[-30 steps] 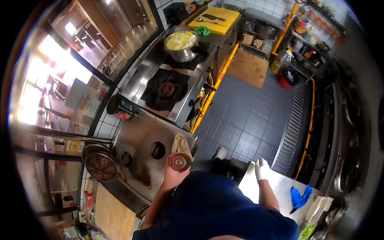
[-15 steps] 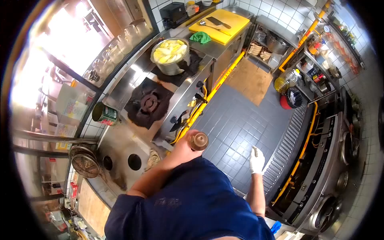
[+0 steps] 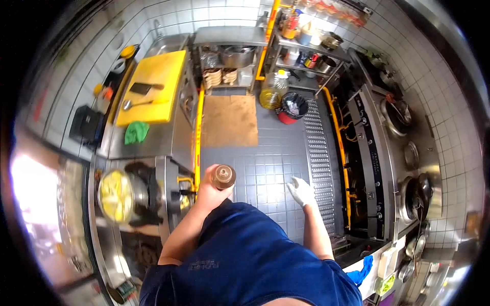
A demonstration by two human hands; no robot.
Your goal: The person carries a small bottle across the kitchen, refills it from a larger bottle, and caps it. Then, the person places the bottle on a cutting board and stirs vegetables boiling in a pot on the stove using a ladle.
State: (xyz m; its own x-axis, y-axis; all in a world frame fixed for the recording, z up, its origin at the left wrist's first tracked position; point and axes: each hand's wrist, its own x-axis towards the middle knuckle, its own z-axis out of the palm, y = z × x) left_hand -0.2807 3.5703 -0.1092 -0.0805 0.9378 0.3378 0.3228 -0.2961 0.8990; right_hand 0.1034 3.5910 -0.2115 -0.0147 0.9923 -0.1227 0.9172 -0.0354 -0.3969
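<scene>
My left hand (image 3: 206, 195) is wrapped around a brown bottle (image 3: 223, 176) with a pale nozzle top, held upright in front of my body over the floor. My right hand (image 3: 302, 192), in a white glove, hangs with fingers loosely apart and nothing in it; the tiled floor lies below. To the left stands a large metal pot (image 3: 116, 196) full of pale yellow pieces, on the stove. Farther up, a cleaver (image 3: 146, 88) and a ladle (image 3: 137, 104) rest on a yellow cutting board (image 3: 173, 76), with a green cloth (image 3: 136, 132) just before it.
A cardboard sheet (image 3: 229, 121) lies on the floor ahead. Beyond it are a yellow oil jug (image 3: 274, 90) and a red bin (image 3: 288, 118) with a black bag. A metal drain grate (image 3: 319, 158) runs along the right, beside a cooking range (image 3: 375, 163) with pans.
My view has turned to the right, so the stove and pot now sit at the far left and the right-hand range shows more. The bottle stays in my left hand.
</scene>
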